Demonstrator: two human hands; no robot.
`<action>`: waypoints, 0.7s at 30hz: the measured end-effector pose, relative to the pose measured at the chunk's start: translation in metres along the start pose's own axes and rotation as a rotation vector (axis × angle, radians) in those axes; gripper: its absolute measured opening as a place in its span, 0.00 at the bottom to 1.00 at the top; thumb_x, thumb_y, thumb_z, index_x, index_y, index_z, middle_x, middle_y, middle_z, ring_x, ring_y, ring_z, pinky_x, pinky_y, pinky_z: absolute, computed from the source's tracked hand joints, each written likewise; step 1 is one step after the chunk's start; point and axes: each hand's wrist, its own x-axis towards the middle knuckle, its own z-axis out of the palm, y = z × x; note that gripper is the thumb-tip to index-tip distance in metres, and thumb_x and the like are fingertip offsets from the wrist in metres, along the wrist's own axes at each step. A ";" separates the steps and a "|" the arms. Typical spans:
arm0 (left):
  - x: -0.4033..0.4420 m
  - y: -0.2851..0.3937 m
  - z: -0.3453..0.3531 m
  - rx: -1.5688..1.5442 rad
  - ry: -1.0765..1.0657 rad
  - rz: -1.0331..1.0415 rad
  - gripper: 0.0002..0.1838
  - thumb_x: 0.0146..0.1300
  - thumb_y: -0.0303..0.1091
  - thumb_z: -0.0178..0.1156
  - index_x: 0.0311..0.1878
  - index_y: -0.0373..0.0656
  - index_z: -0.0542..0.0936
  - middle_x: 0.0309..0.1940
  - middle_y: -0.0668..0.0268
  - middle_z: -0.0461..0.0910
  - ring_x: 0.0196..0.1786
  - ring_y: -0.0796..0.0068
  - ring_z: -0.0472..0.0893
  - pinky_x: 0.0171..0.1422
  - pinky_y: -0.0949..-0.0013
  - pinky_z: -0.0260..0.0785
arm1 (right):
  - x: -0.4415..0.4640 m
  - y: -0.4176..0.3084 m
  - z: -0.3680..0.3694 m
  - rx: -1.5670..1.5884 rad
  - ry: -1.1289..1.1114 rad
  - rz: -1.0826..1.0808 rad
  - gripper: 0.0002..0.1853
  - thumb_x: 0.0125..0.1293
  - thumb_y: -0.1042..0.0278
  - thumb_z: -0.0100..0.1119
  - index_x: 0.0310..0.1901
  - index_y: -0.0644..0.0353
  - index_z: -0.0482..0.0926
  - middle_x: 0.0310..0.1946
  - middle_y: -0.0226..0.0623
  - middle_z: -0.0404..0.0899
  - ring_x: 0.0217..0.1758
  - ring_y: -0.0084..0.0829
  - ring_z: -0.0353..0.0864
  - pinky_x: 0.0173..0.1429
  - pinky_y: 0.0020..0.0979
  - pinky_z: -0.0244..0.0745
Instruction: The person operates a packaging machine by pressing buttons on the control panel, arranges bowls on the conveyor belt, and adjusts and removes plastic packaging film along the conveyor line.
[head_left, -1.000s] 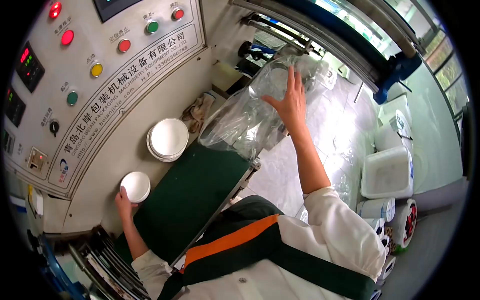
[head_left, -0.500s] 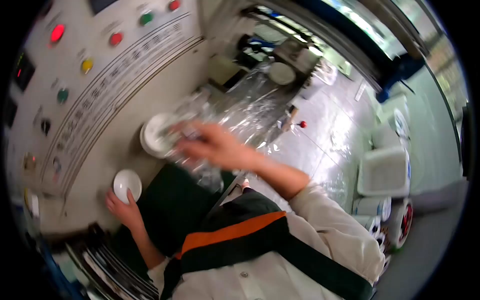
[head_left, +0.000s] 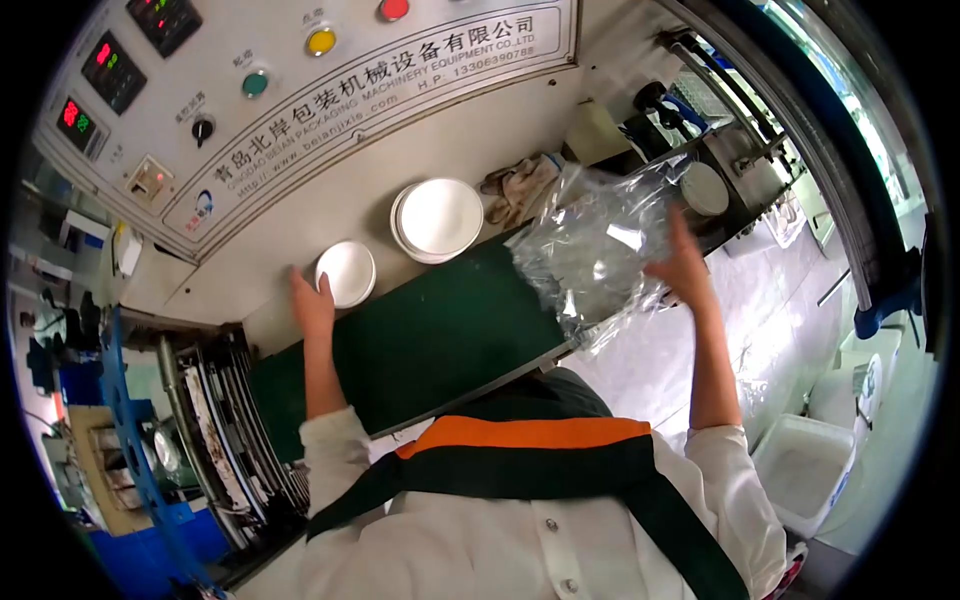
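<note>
A small white bowl (head_left: pixel 347 274) stands near the machine panel, at the back edge of a green belt-like surface (head_left: pixel 440 335). Beside its left rim is my left hand (head_left: pixel 314 308), fingers apart, the thumb at or just over the rim. Further right sits a stack of wider white bowls (head_left: pixel 440 218). Crumpled clear plastic film (head_left: pixel 600 250) lies over the right end of the green surface. At the film's right edge my right hand (head_left: pixel 688 270) is spread, thumb and fingers apart; whether it touches the film I cannot tell.
Behind the bowls rises a control panel (head_left: pixel 360 110) with buttons and displays. A crumpled cloth (head_left: pixel 522 188) lies right of the stack. A round white item (head_left: pixel 703 190) sits beyond the film. A white tub (head_left: pixel 803 475) stands at the lower right; metal slats (head_left: pixel 225 420) are at left.
My right hand has swung right, away from the bowl stack, and the film now lies at the right. My left hand stays by the small bowl. The view has turned.
</note>
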 end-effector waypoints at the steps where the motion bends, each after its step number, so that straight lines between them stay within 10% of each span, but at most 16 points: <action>1: 0.025 0.034 -0.033 0.024 0.031 -0.033 0.23 0.50 0.41 0.53 0.45 0.34 0.65 0.24 0.55 0.72 0.29 0.61 0.73 0.35 0.68 0.65 | -0.005 -0.003 0.017 -0.130 -0.125 0.042 0.51 0.31 0.68 0.64 0.59 0.53 0.42 0.45 0.52 0.65 0.46 0.45 0.66 0.47 0.35 0.63; 5: 0.071 0.137 -0.071 -0.417 -0.555 -0.063 0.23 0.45 0.46 0.56 0.40 0.37 0.69 0.23 0.56 0.73 0.27 0.60 0.73 0.30 0.65 0.64 | -0.015 -0.031 0.054 -0.095 -0.301 -0.076 0.32 0.39 0.69 0.56 0.51 0.53 0.58 0.27 0.46 0.73 0.32 0.46 0.72 0.36 0.38 0.67; 17: 0.090 0.173 -0.026 -0.071 -0.622 0.250 0.14 0.45 0.30 0.53 0.37 0.37 0.66 0.19 0.56 0.74 0.27 0.60 0.75 0.27 0.61 0.64 | -0.004 -0.060 0.054 0.224 -0.410 -0.139 0.28 0.39 0.64 0.61 0.46 0.57 0.66 0.36 0.46 0.71 0.41 0.42 0.70 0.42 0.35 0.64; 21: 0.085 0.167 -0.048 -0.143 -0.575 0.194 0.11 0.48 0.30 0.49 0.34 0.35 0.65 0.19 0.54 0.74 0.25 0.59 0.76 0.26 0.64 0.67 | 0.050 -0.114 0.023 -0.097 0.227 -0.301 0.21 0.41 0.54 0.60 0.34 0.62 0.72 0.35 0.41 0.71 0.40 0.40 0.69 0.41 0.34 0.65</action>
